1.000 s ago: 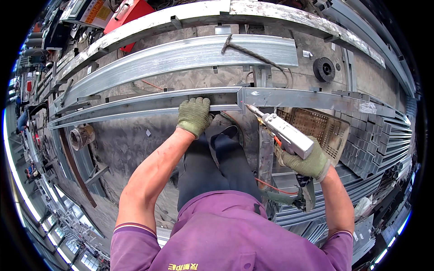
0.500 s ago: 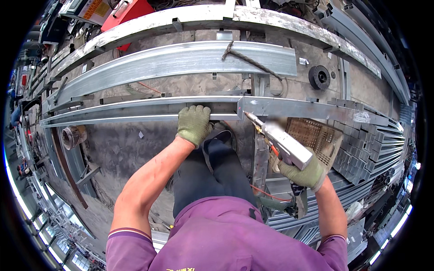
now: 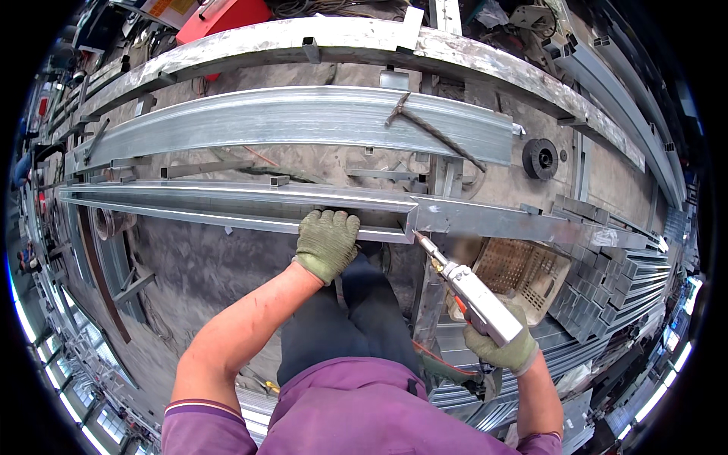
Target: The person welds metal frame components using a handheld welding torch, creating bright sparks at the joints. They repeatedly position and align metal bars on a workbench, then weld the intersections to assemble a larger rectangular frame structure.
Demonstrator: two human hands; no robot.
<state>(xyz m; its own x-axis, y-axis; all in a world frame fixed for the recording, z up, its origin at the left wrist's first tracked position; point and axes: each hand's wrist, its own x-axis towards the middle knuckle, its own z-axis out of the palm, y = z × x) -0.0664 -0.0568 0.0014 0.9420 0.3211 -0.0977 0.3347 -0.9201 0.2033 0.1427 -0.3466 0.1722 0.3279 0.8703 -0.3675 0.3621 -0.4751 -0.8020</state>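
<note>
My left hand (image 3: 327, 241), in a green work glove, has its fingers curled over the near edge of a long galvanized steel channel (image 3: 189, 213), close to its right end. Gloved too, my right hand (image 3: 503, 340) is closed round the grip of a white and silver handheld welding gun (image 3: 479, 302). The gun's narrow tip points up and left at the near corner of the joint where the channel meets a flat-faced steel bar (image 3: 493, 218). Whether the tip touches the metal I cannot tell.
Farther off lies a wide steel profile (image 3: 303, 114) with a hammer-like rod tool (image 3: 436, 130) on it. A black spool (image 3: 541, 158) sits to the right. A plastic crate (image 3: 523, 274) and stacked steel tubes (image 3: 599, 292) stand near my right arm. A whitish beam (image 3: 341, 34) crosses behind.
The view has shifted, so the channel and bar sit lower in the picture. The gun's tip has gone from the joint's middle to its near corner. My left hand keeps its hold.
</note>
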